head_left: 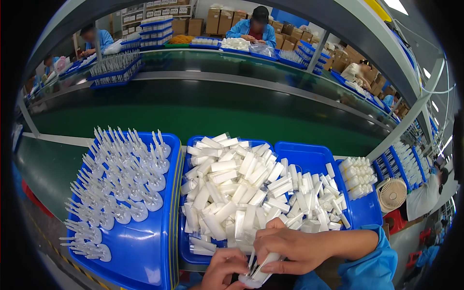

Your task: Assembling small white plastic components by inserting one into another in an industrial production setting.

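Close to my body, at the front edge of the middle tray, both hands are closed on one white plastic part (256,279) with a rounded base and thin upright prongs. My left hand (224,270) pinches its base from the left. My right hand (287,247) reaches over from the right, fingers bent down around its upper side; the fingertips partly hide it. Just beyond them, the blue middle tray (195,256) is heaped with white rectangular pieces (227,179) in clear wrapping. On the left, a blue tray (125,246) bears rows of similar white pronged parts (121,179).
Right of the middle, another blue tray (309,151) holds smaller white blocks (314,198). Beside it, white bottle-like pieces (357,176) stand in a tray. A beige fan (392,194) is at far right. A green conveyor (208,106) crosses beyond; a co-worker (253,29) sits across it.
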### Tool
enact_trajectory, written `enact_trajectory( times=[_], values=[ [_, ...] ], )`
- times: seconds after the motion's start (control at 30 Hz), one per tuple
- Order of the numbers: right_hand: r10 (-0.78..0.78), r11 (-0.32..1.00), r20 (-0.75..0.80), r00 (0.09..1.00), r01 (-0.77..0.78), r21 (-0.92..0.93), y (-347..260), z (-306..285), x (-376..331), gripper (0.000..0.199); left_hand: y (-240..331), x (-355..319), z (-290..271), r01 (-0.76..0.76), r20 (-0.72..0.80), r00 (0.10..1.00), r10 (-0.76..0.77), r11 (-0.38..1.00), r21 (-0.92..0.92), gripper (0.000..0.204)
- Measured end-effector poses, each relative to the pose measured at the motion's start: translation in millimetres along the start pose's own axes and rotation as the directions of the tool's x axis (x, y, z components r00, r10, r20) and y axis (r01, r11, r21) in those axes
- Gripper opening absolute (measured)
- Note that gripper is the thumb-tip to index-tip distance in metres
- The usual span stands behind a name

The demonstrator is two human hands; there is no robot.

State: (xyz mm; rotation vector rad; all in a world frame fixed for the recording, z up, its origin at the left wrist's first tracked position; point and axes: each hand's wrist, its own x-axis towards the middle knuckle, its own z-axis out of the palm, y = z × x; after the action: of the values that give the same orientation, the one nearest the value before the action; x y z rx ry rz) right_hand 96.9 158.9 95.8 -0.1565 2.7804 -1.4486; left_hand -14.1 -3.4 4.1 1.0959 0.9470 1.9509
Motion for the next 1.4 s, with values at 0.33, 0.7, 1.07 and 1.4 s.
enact_trajectory(
  times=[0.33,0.7,1.07,1.4],
  values=[
    [-0.119,0.661,-0.218,0.969,-0.086,-0.746,77,-43,78,0.033,0,20,-15,-0.247,0.013,0.967,0.256,0.918,0.311,0.02],
    [-0.092,0.703,-0.265,0.96,-0.126,-0.7,90,-39,80,0.04,6,15,-8,-0.147,-0.282,0.94,0.191,0.975,0.169,0.018],
    [0.302,0.803,-0.303,0.904,-0.07,0.592,35,-29,20,0.032,9,23,-12,-0.266,0.035,0.957,0.289,0.818,0.51,0.01],
    [0.445,0.661,-0.25,0.86,-0.127,0.739,37,-26,8,0.017,8,26,-3,-0.321,0.085,0.939,0.333,0.762,0.562,0.009]
  ],
)
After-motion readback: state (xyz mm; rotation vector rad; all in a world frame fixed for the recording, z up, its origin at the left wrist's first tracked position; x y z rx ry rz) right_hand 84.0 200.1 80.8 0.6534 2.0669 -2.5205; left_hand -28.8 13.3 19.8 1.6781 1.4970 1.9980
